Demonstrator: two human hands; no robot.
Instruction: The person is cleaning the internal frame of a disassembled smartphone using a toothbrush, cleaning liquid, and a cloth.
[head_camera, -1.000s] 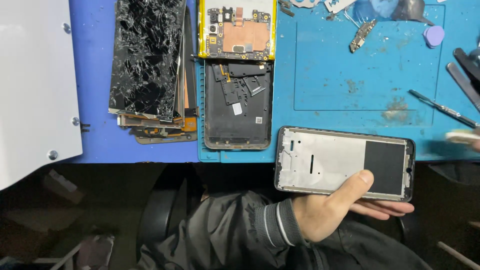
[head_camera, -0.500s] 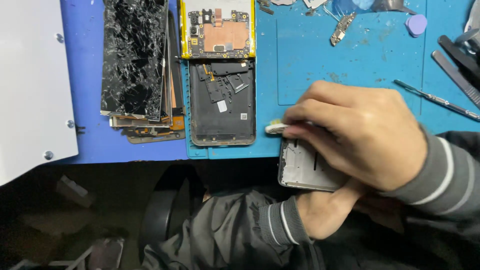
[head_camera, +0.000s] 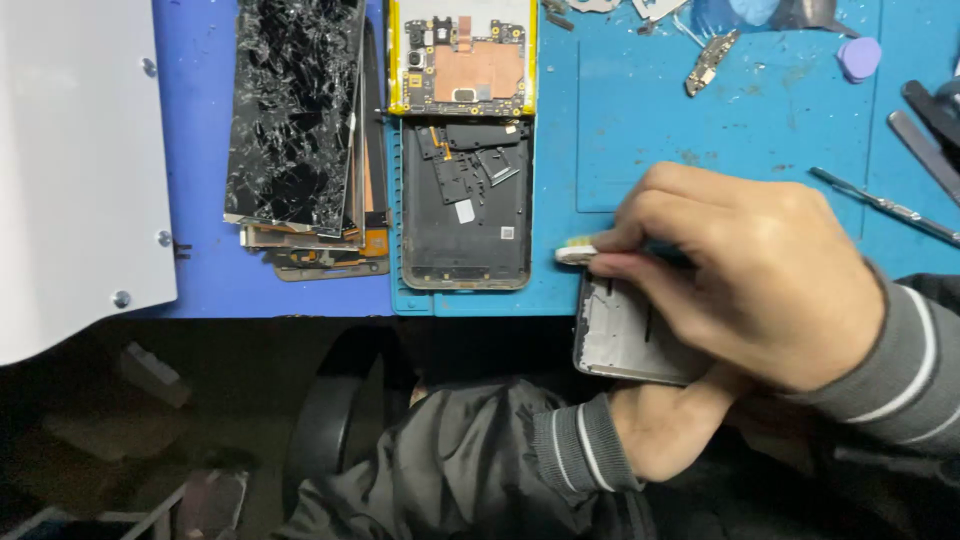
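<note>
My left hand (head_camera: 668, 432) comes up from below the table edge and holds a silver phone frame (head_camera: 622, 338) flat, mostly hidden under my other hand. My right hand (head_camera: 752, 272) lies over the frame, its fingers pinched on a thin tool with a pale tip (head_camera: 574, 255). The tip pokes out to the left at the frame's upper left corner, just above the blue mat (head_camera: 700, 130).
A stack of cracked phone screens (head_camera: 295, 120) lies at the left. Beside it are a dark phone housing (head_camera: 465, 205) and an opened phone with its board exposed (head_camera: 462, 55). Tweezers (head_camera: 880, 205), a purple pick (head_camera: 860, 58) and small parts (head_camera: 710, 62) sit at the right; a white panel (head_camera: 70, 160) is far left.
One second ago only my left hand held the frame, fully in view. My right hand has since come in with the tool and covers most of it.
</note>
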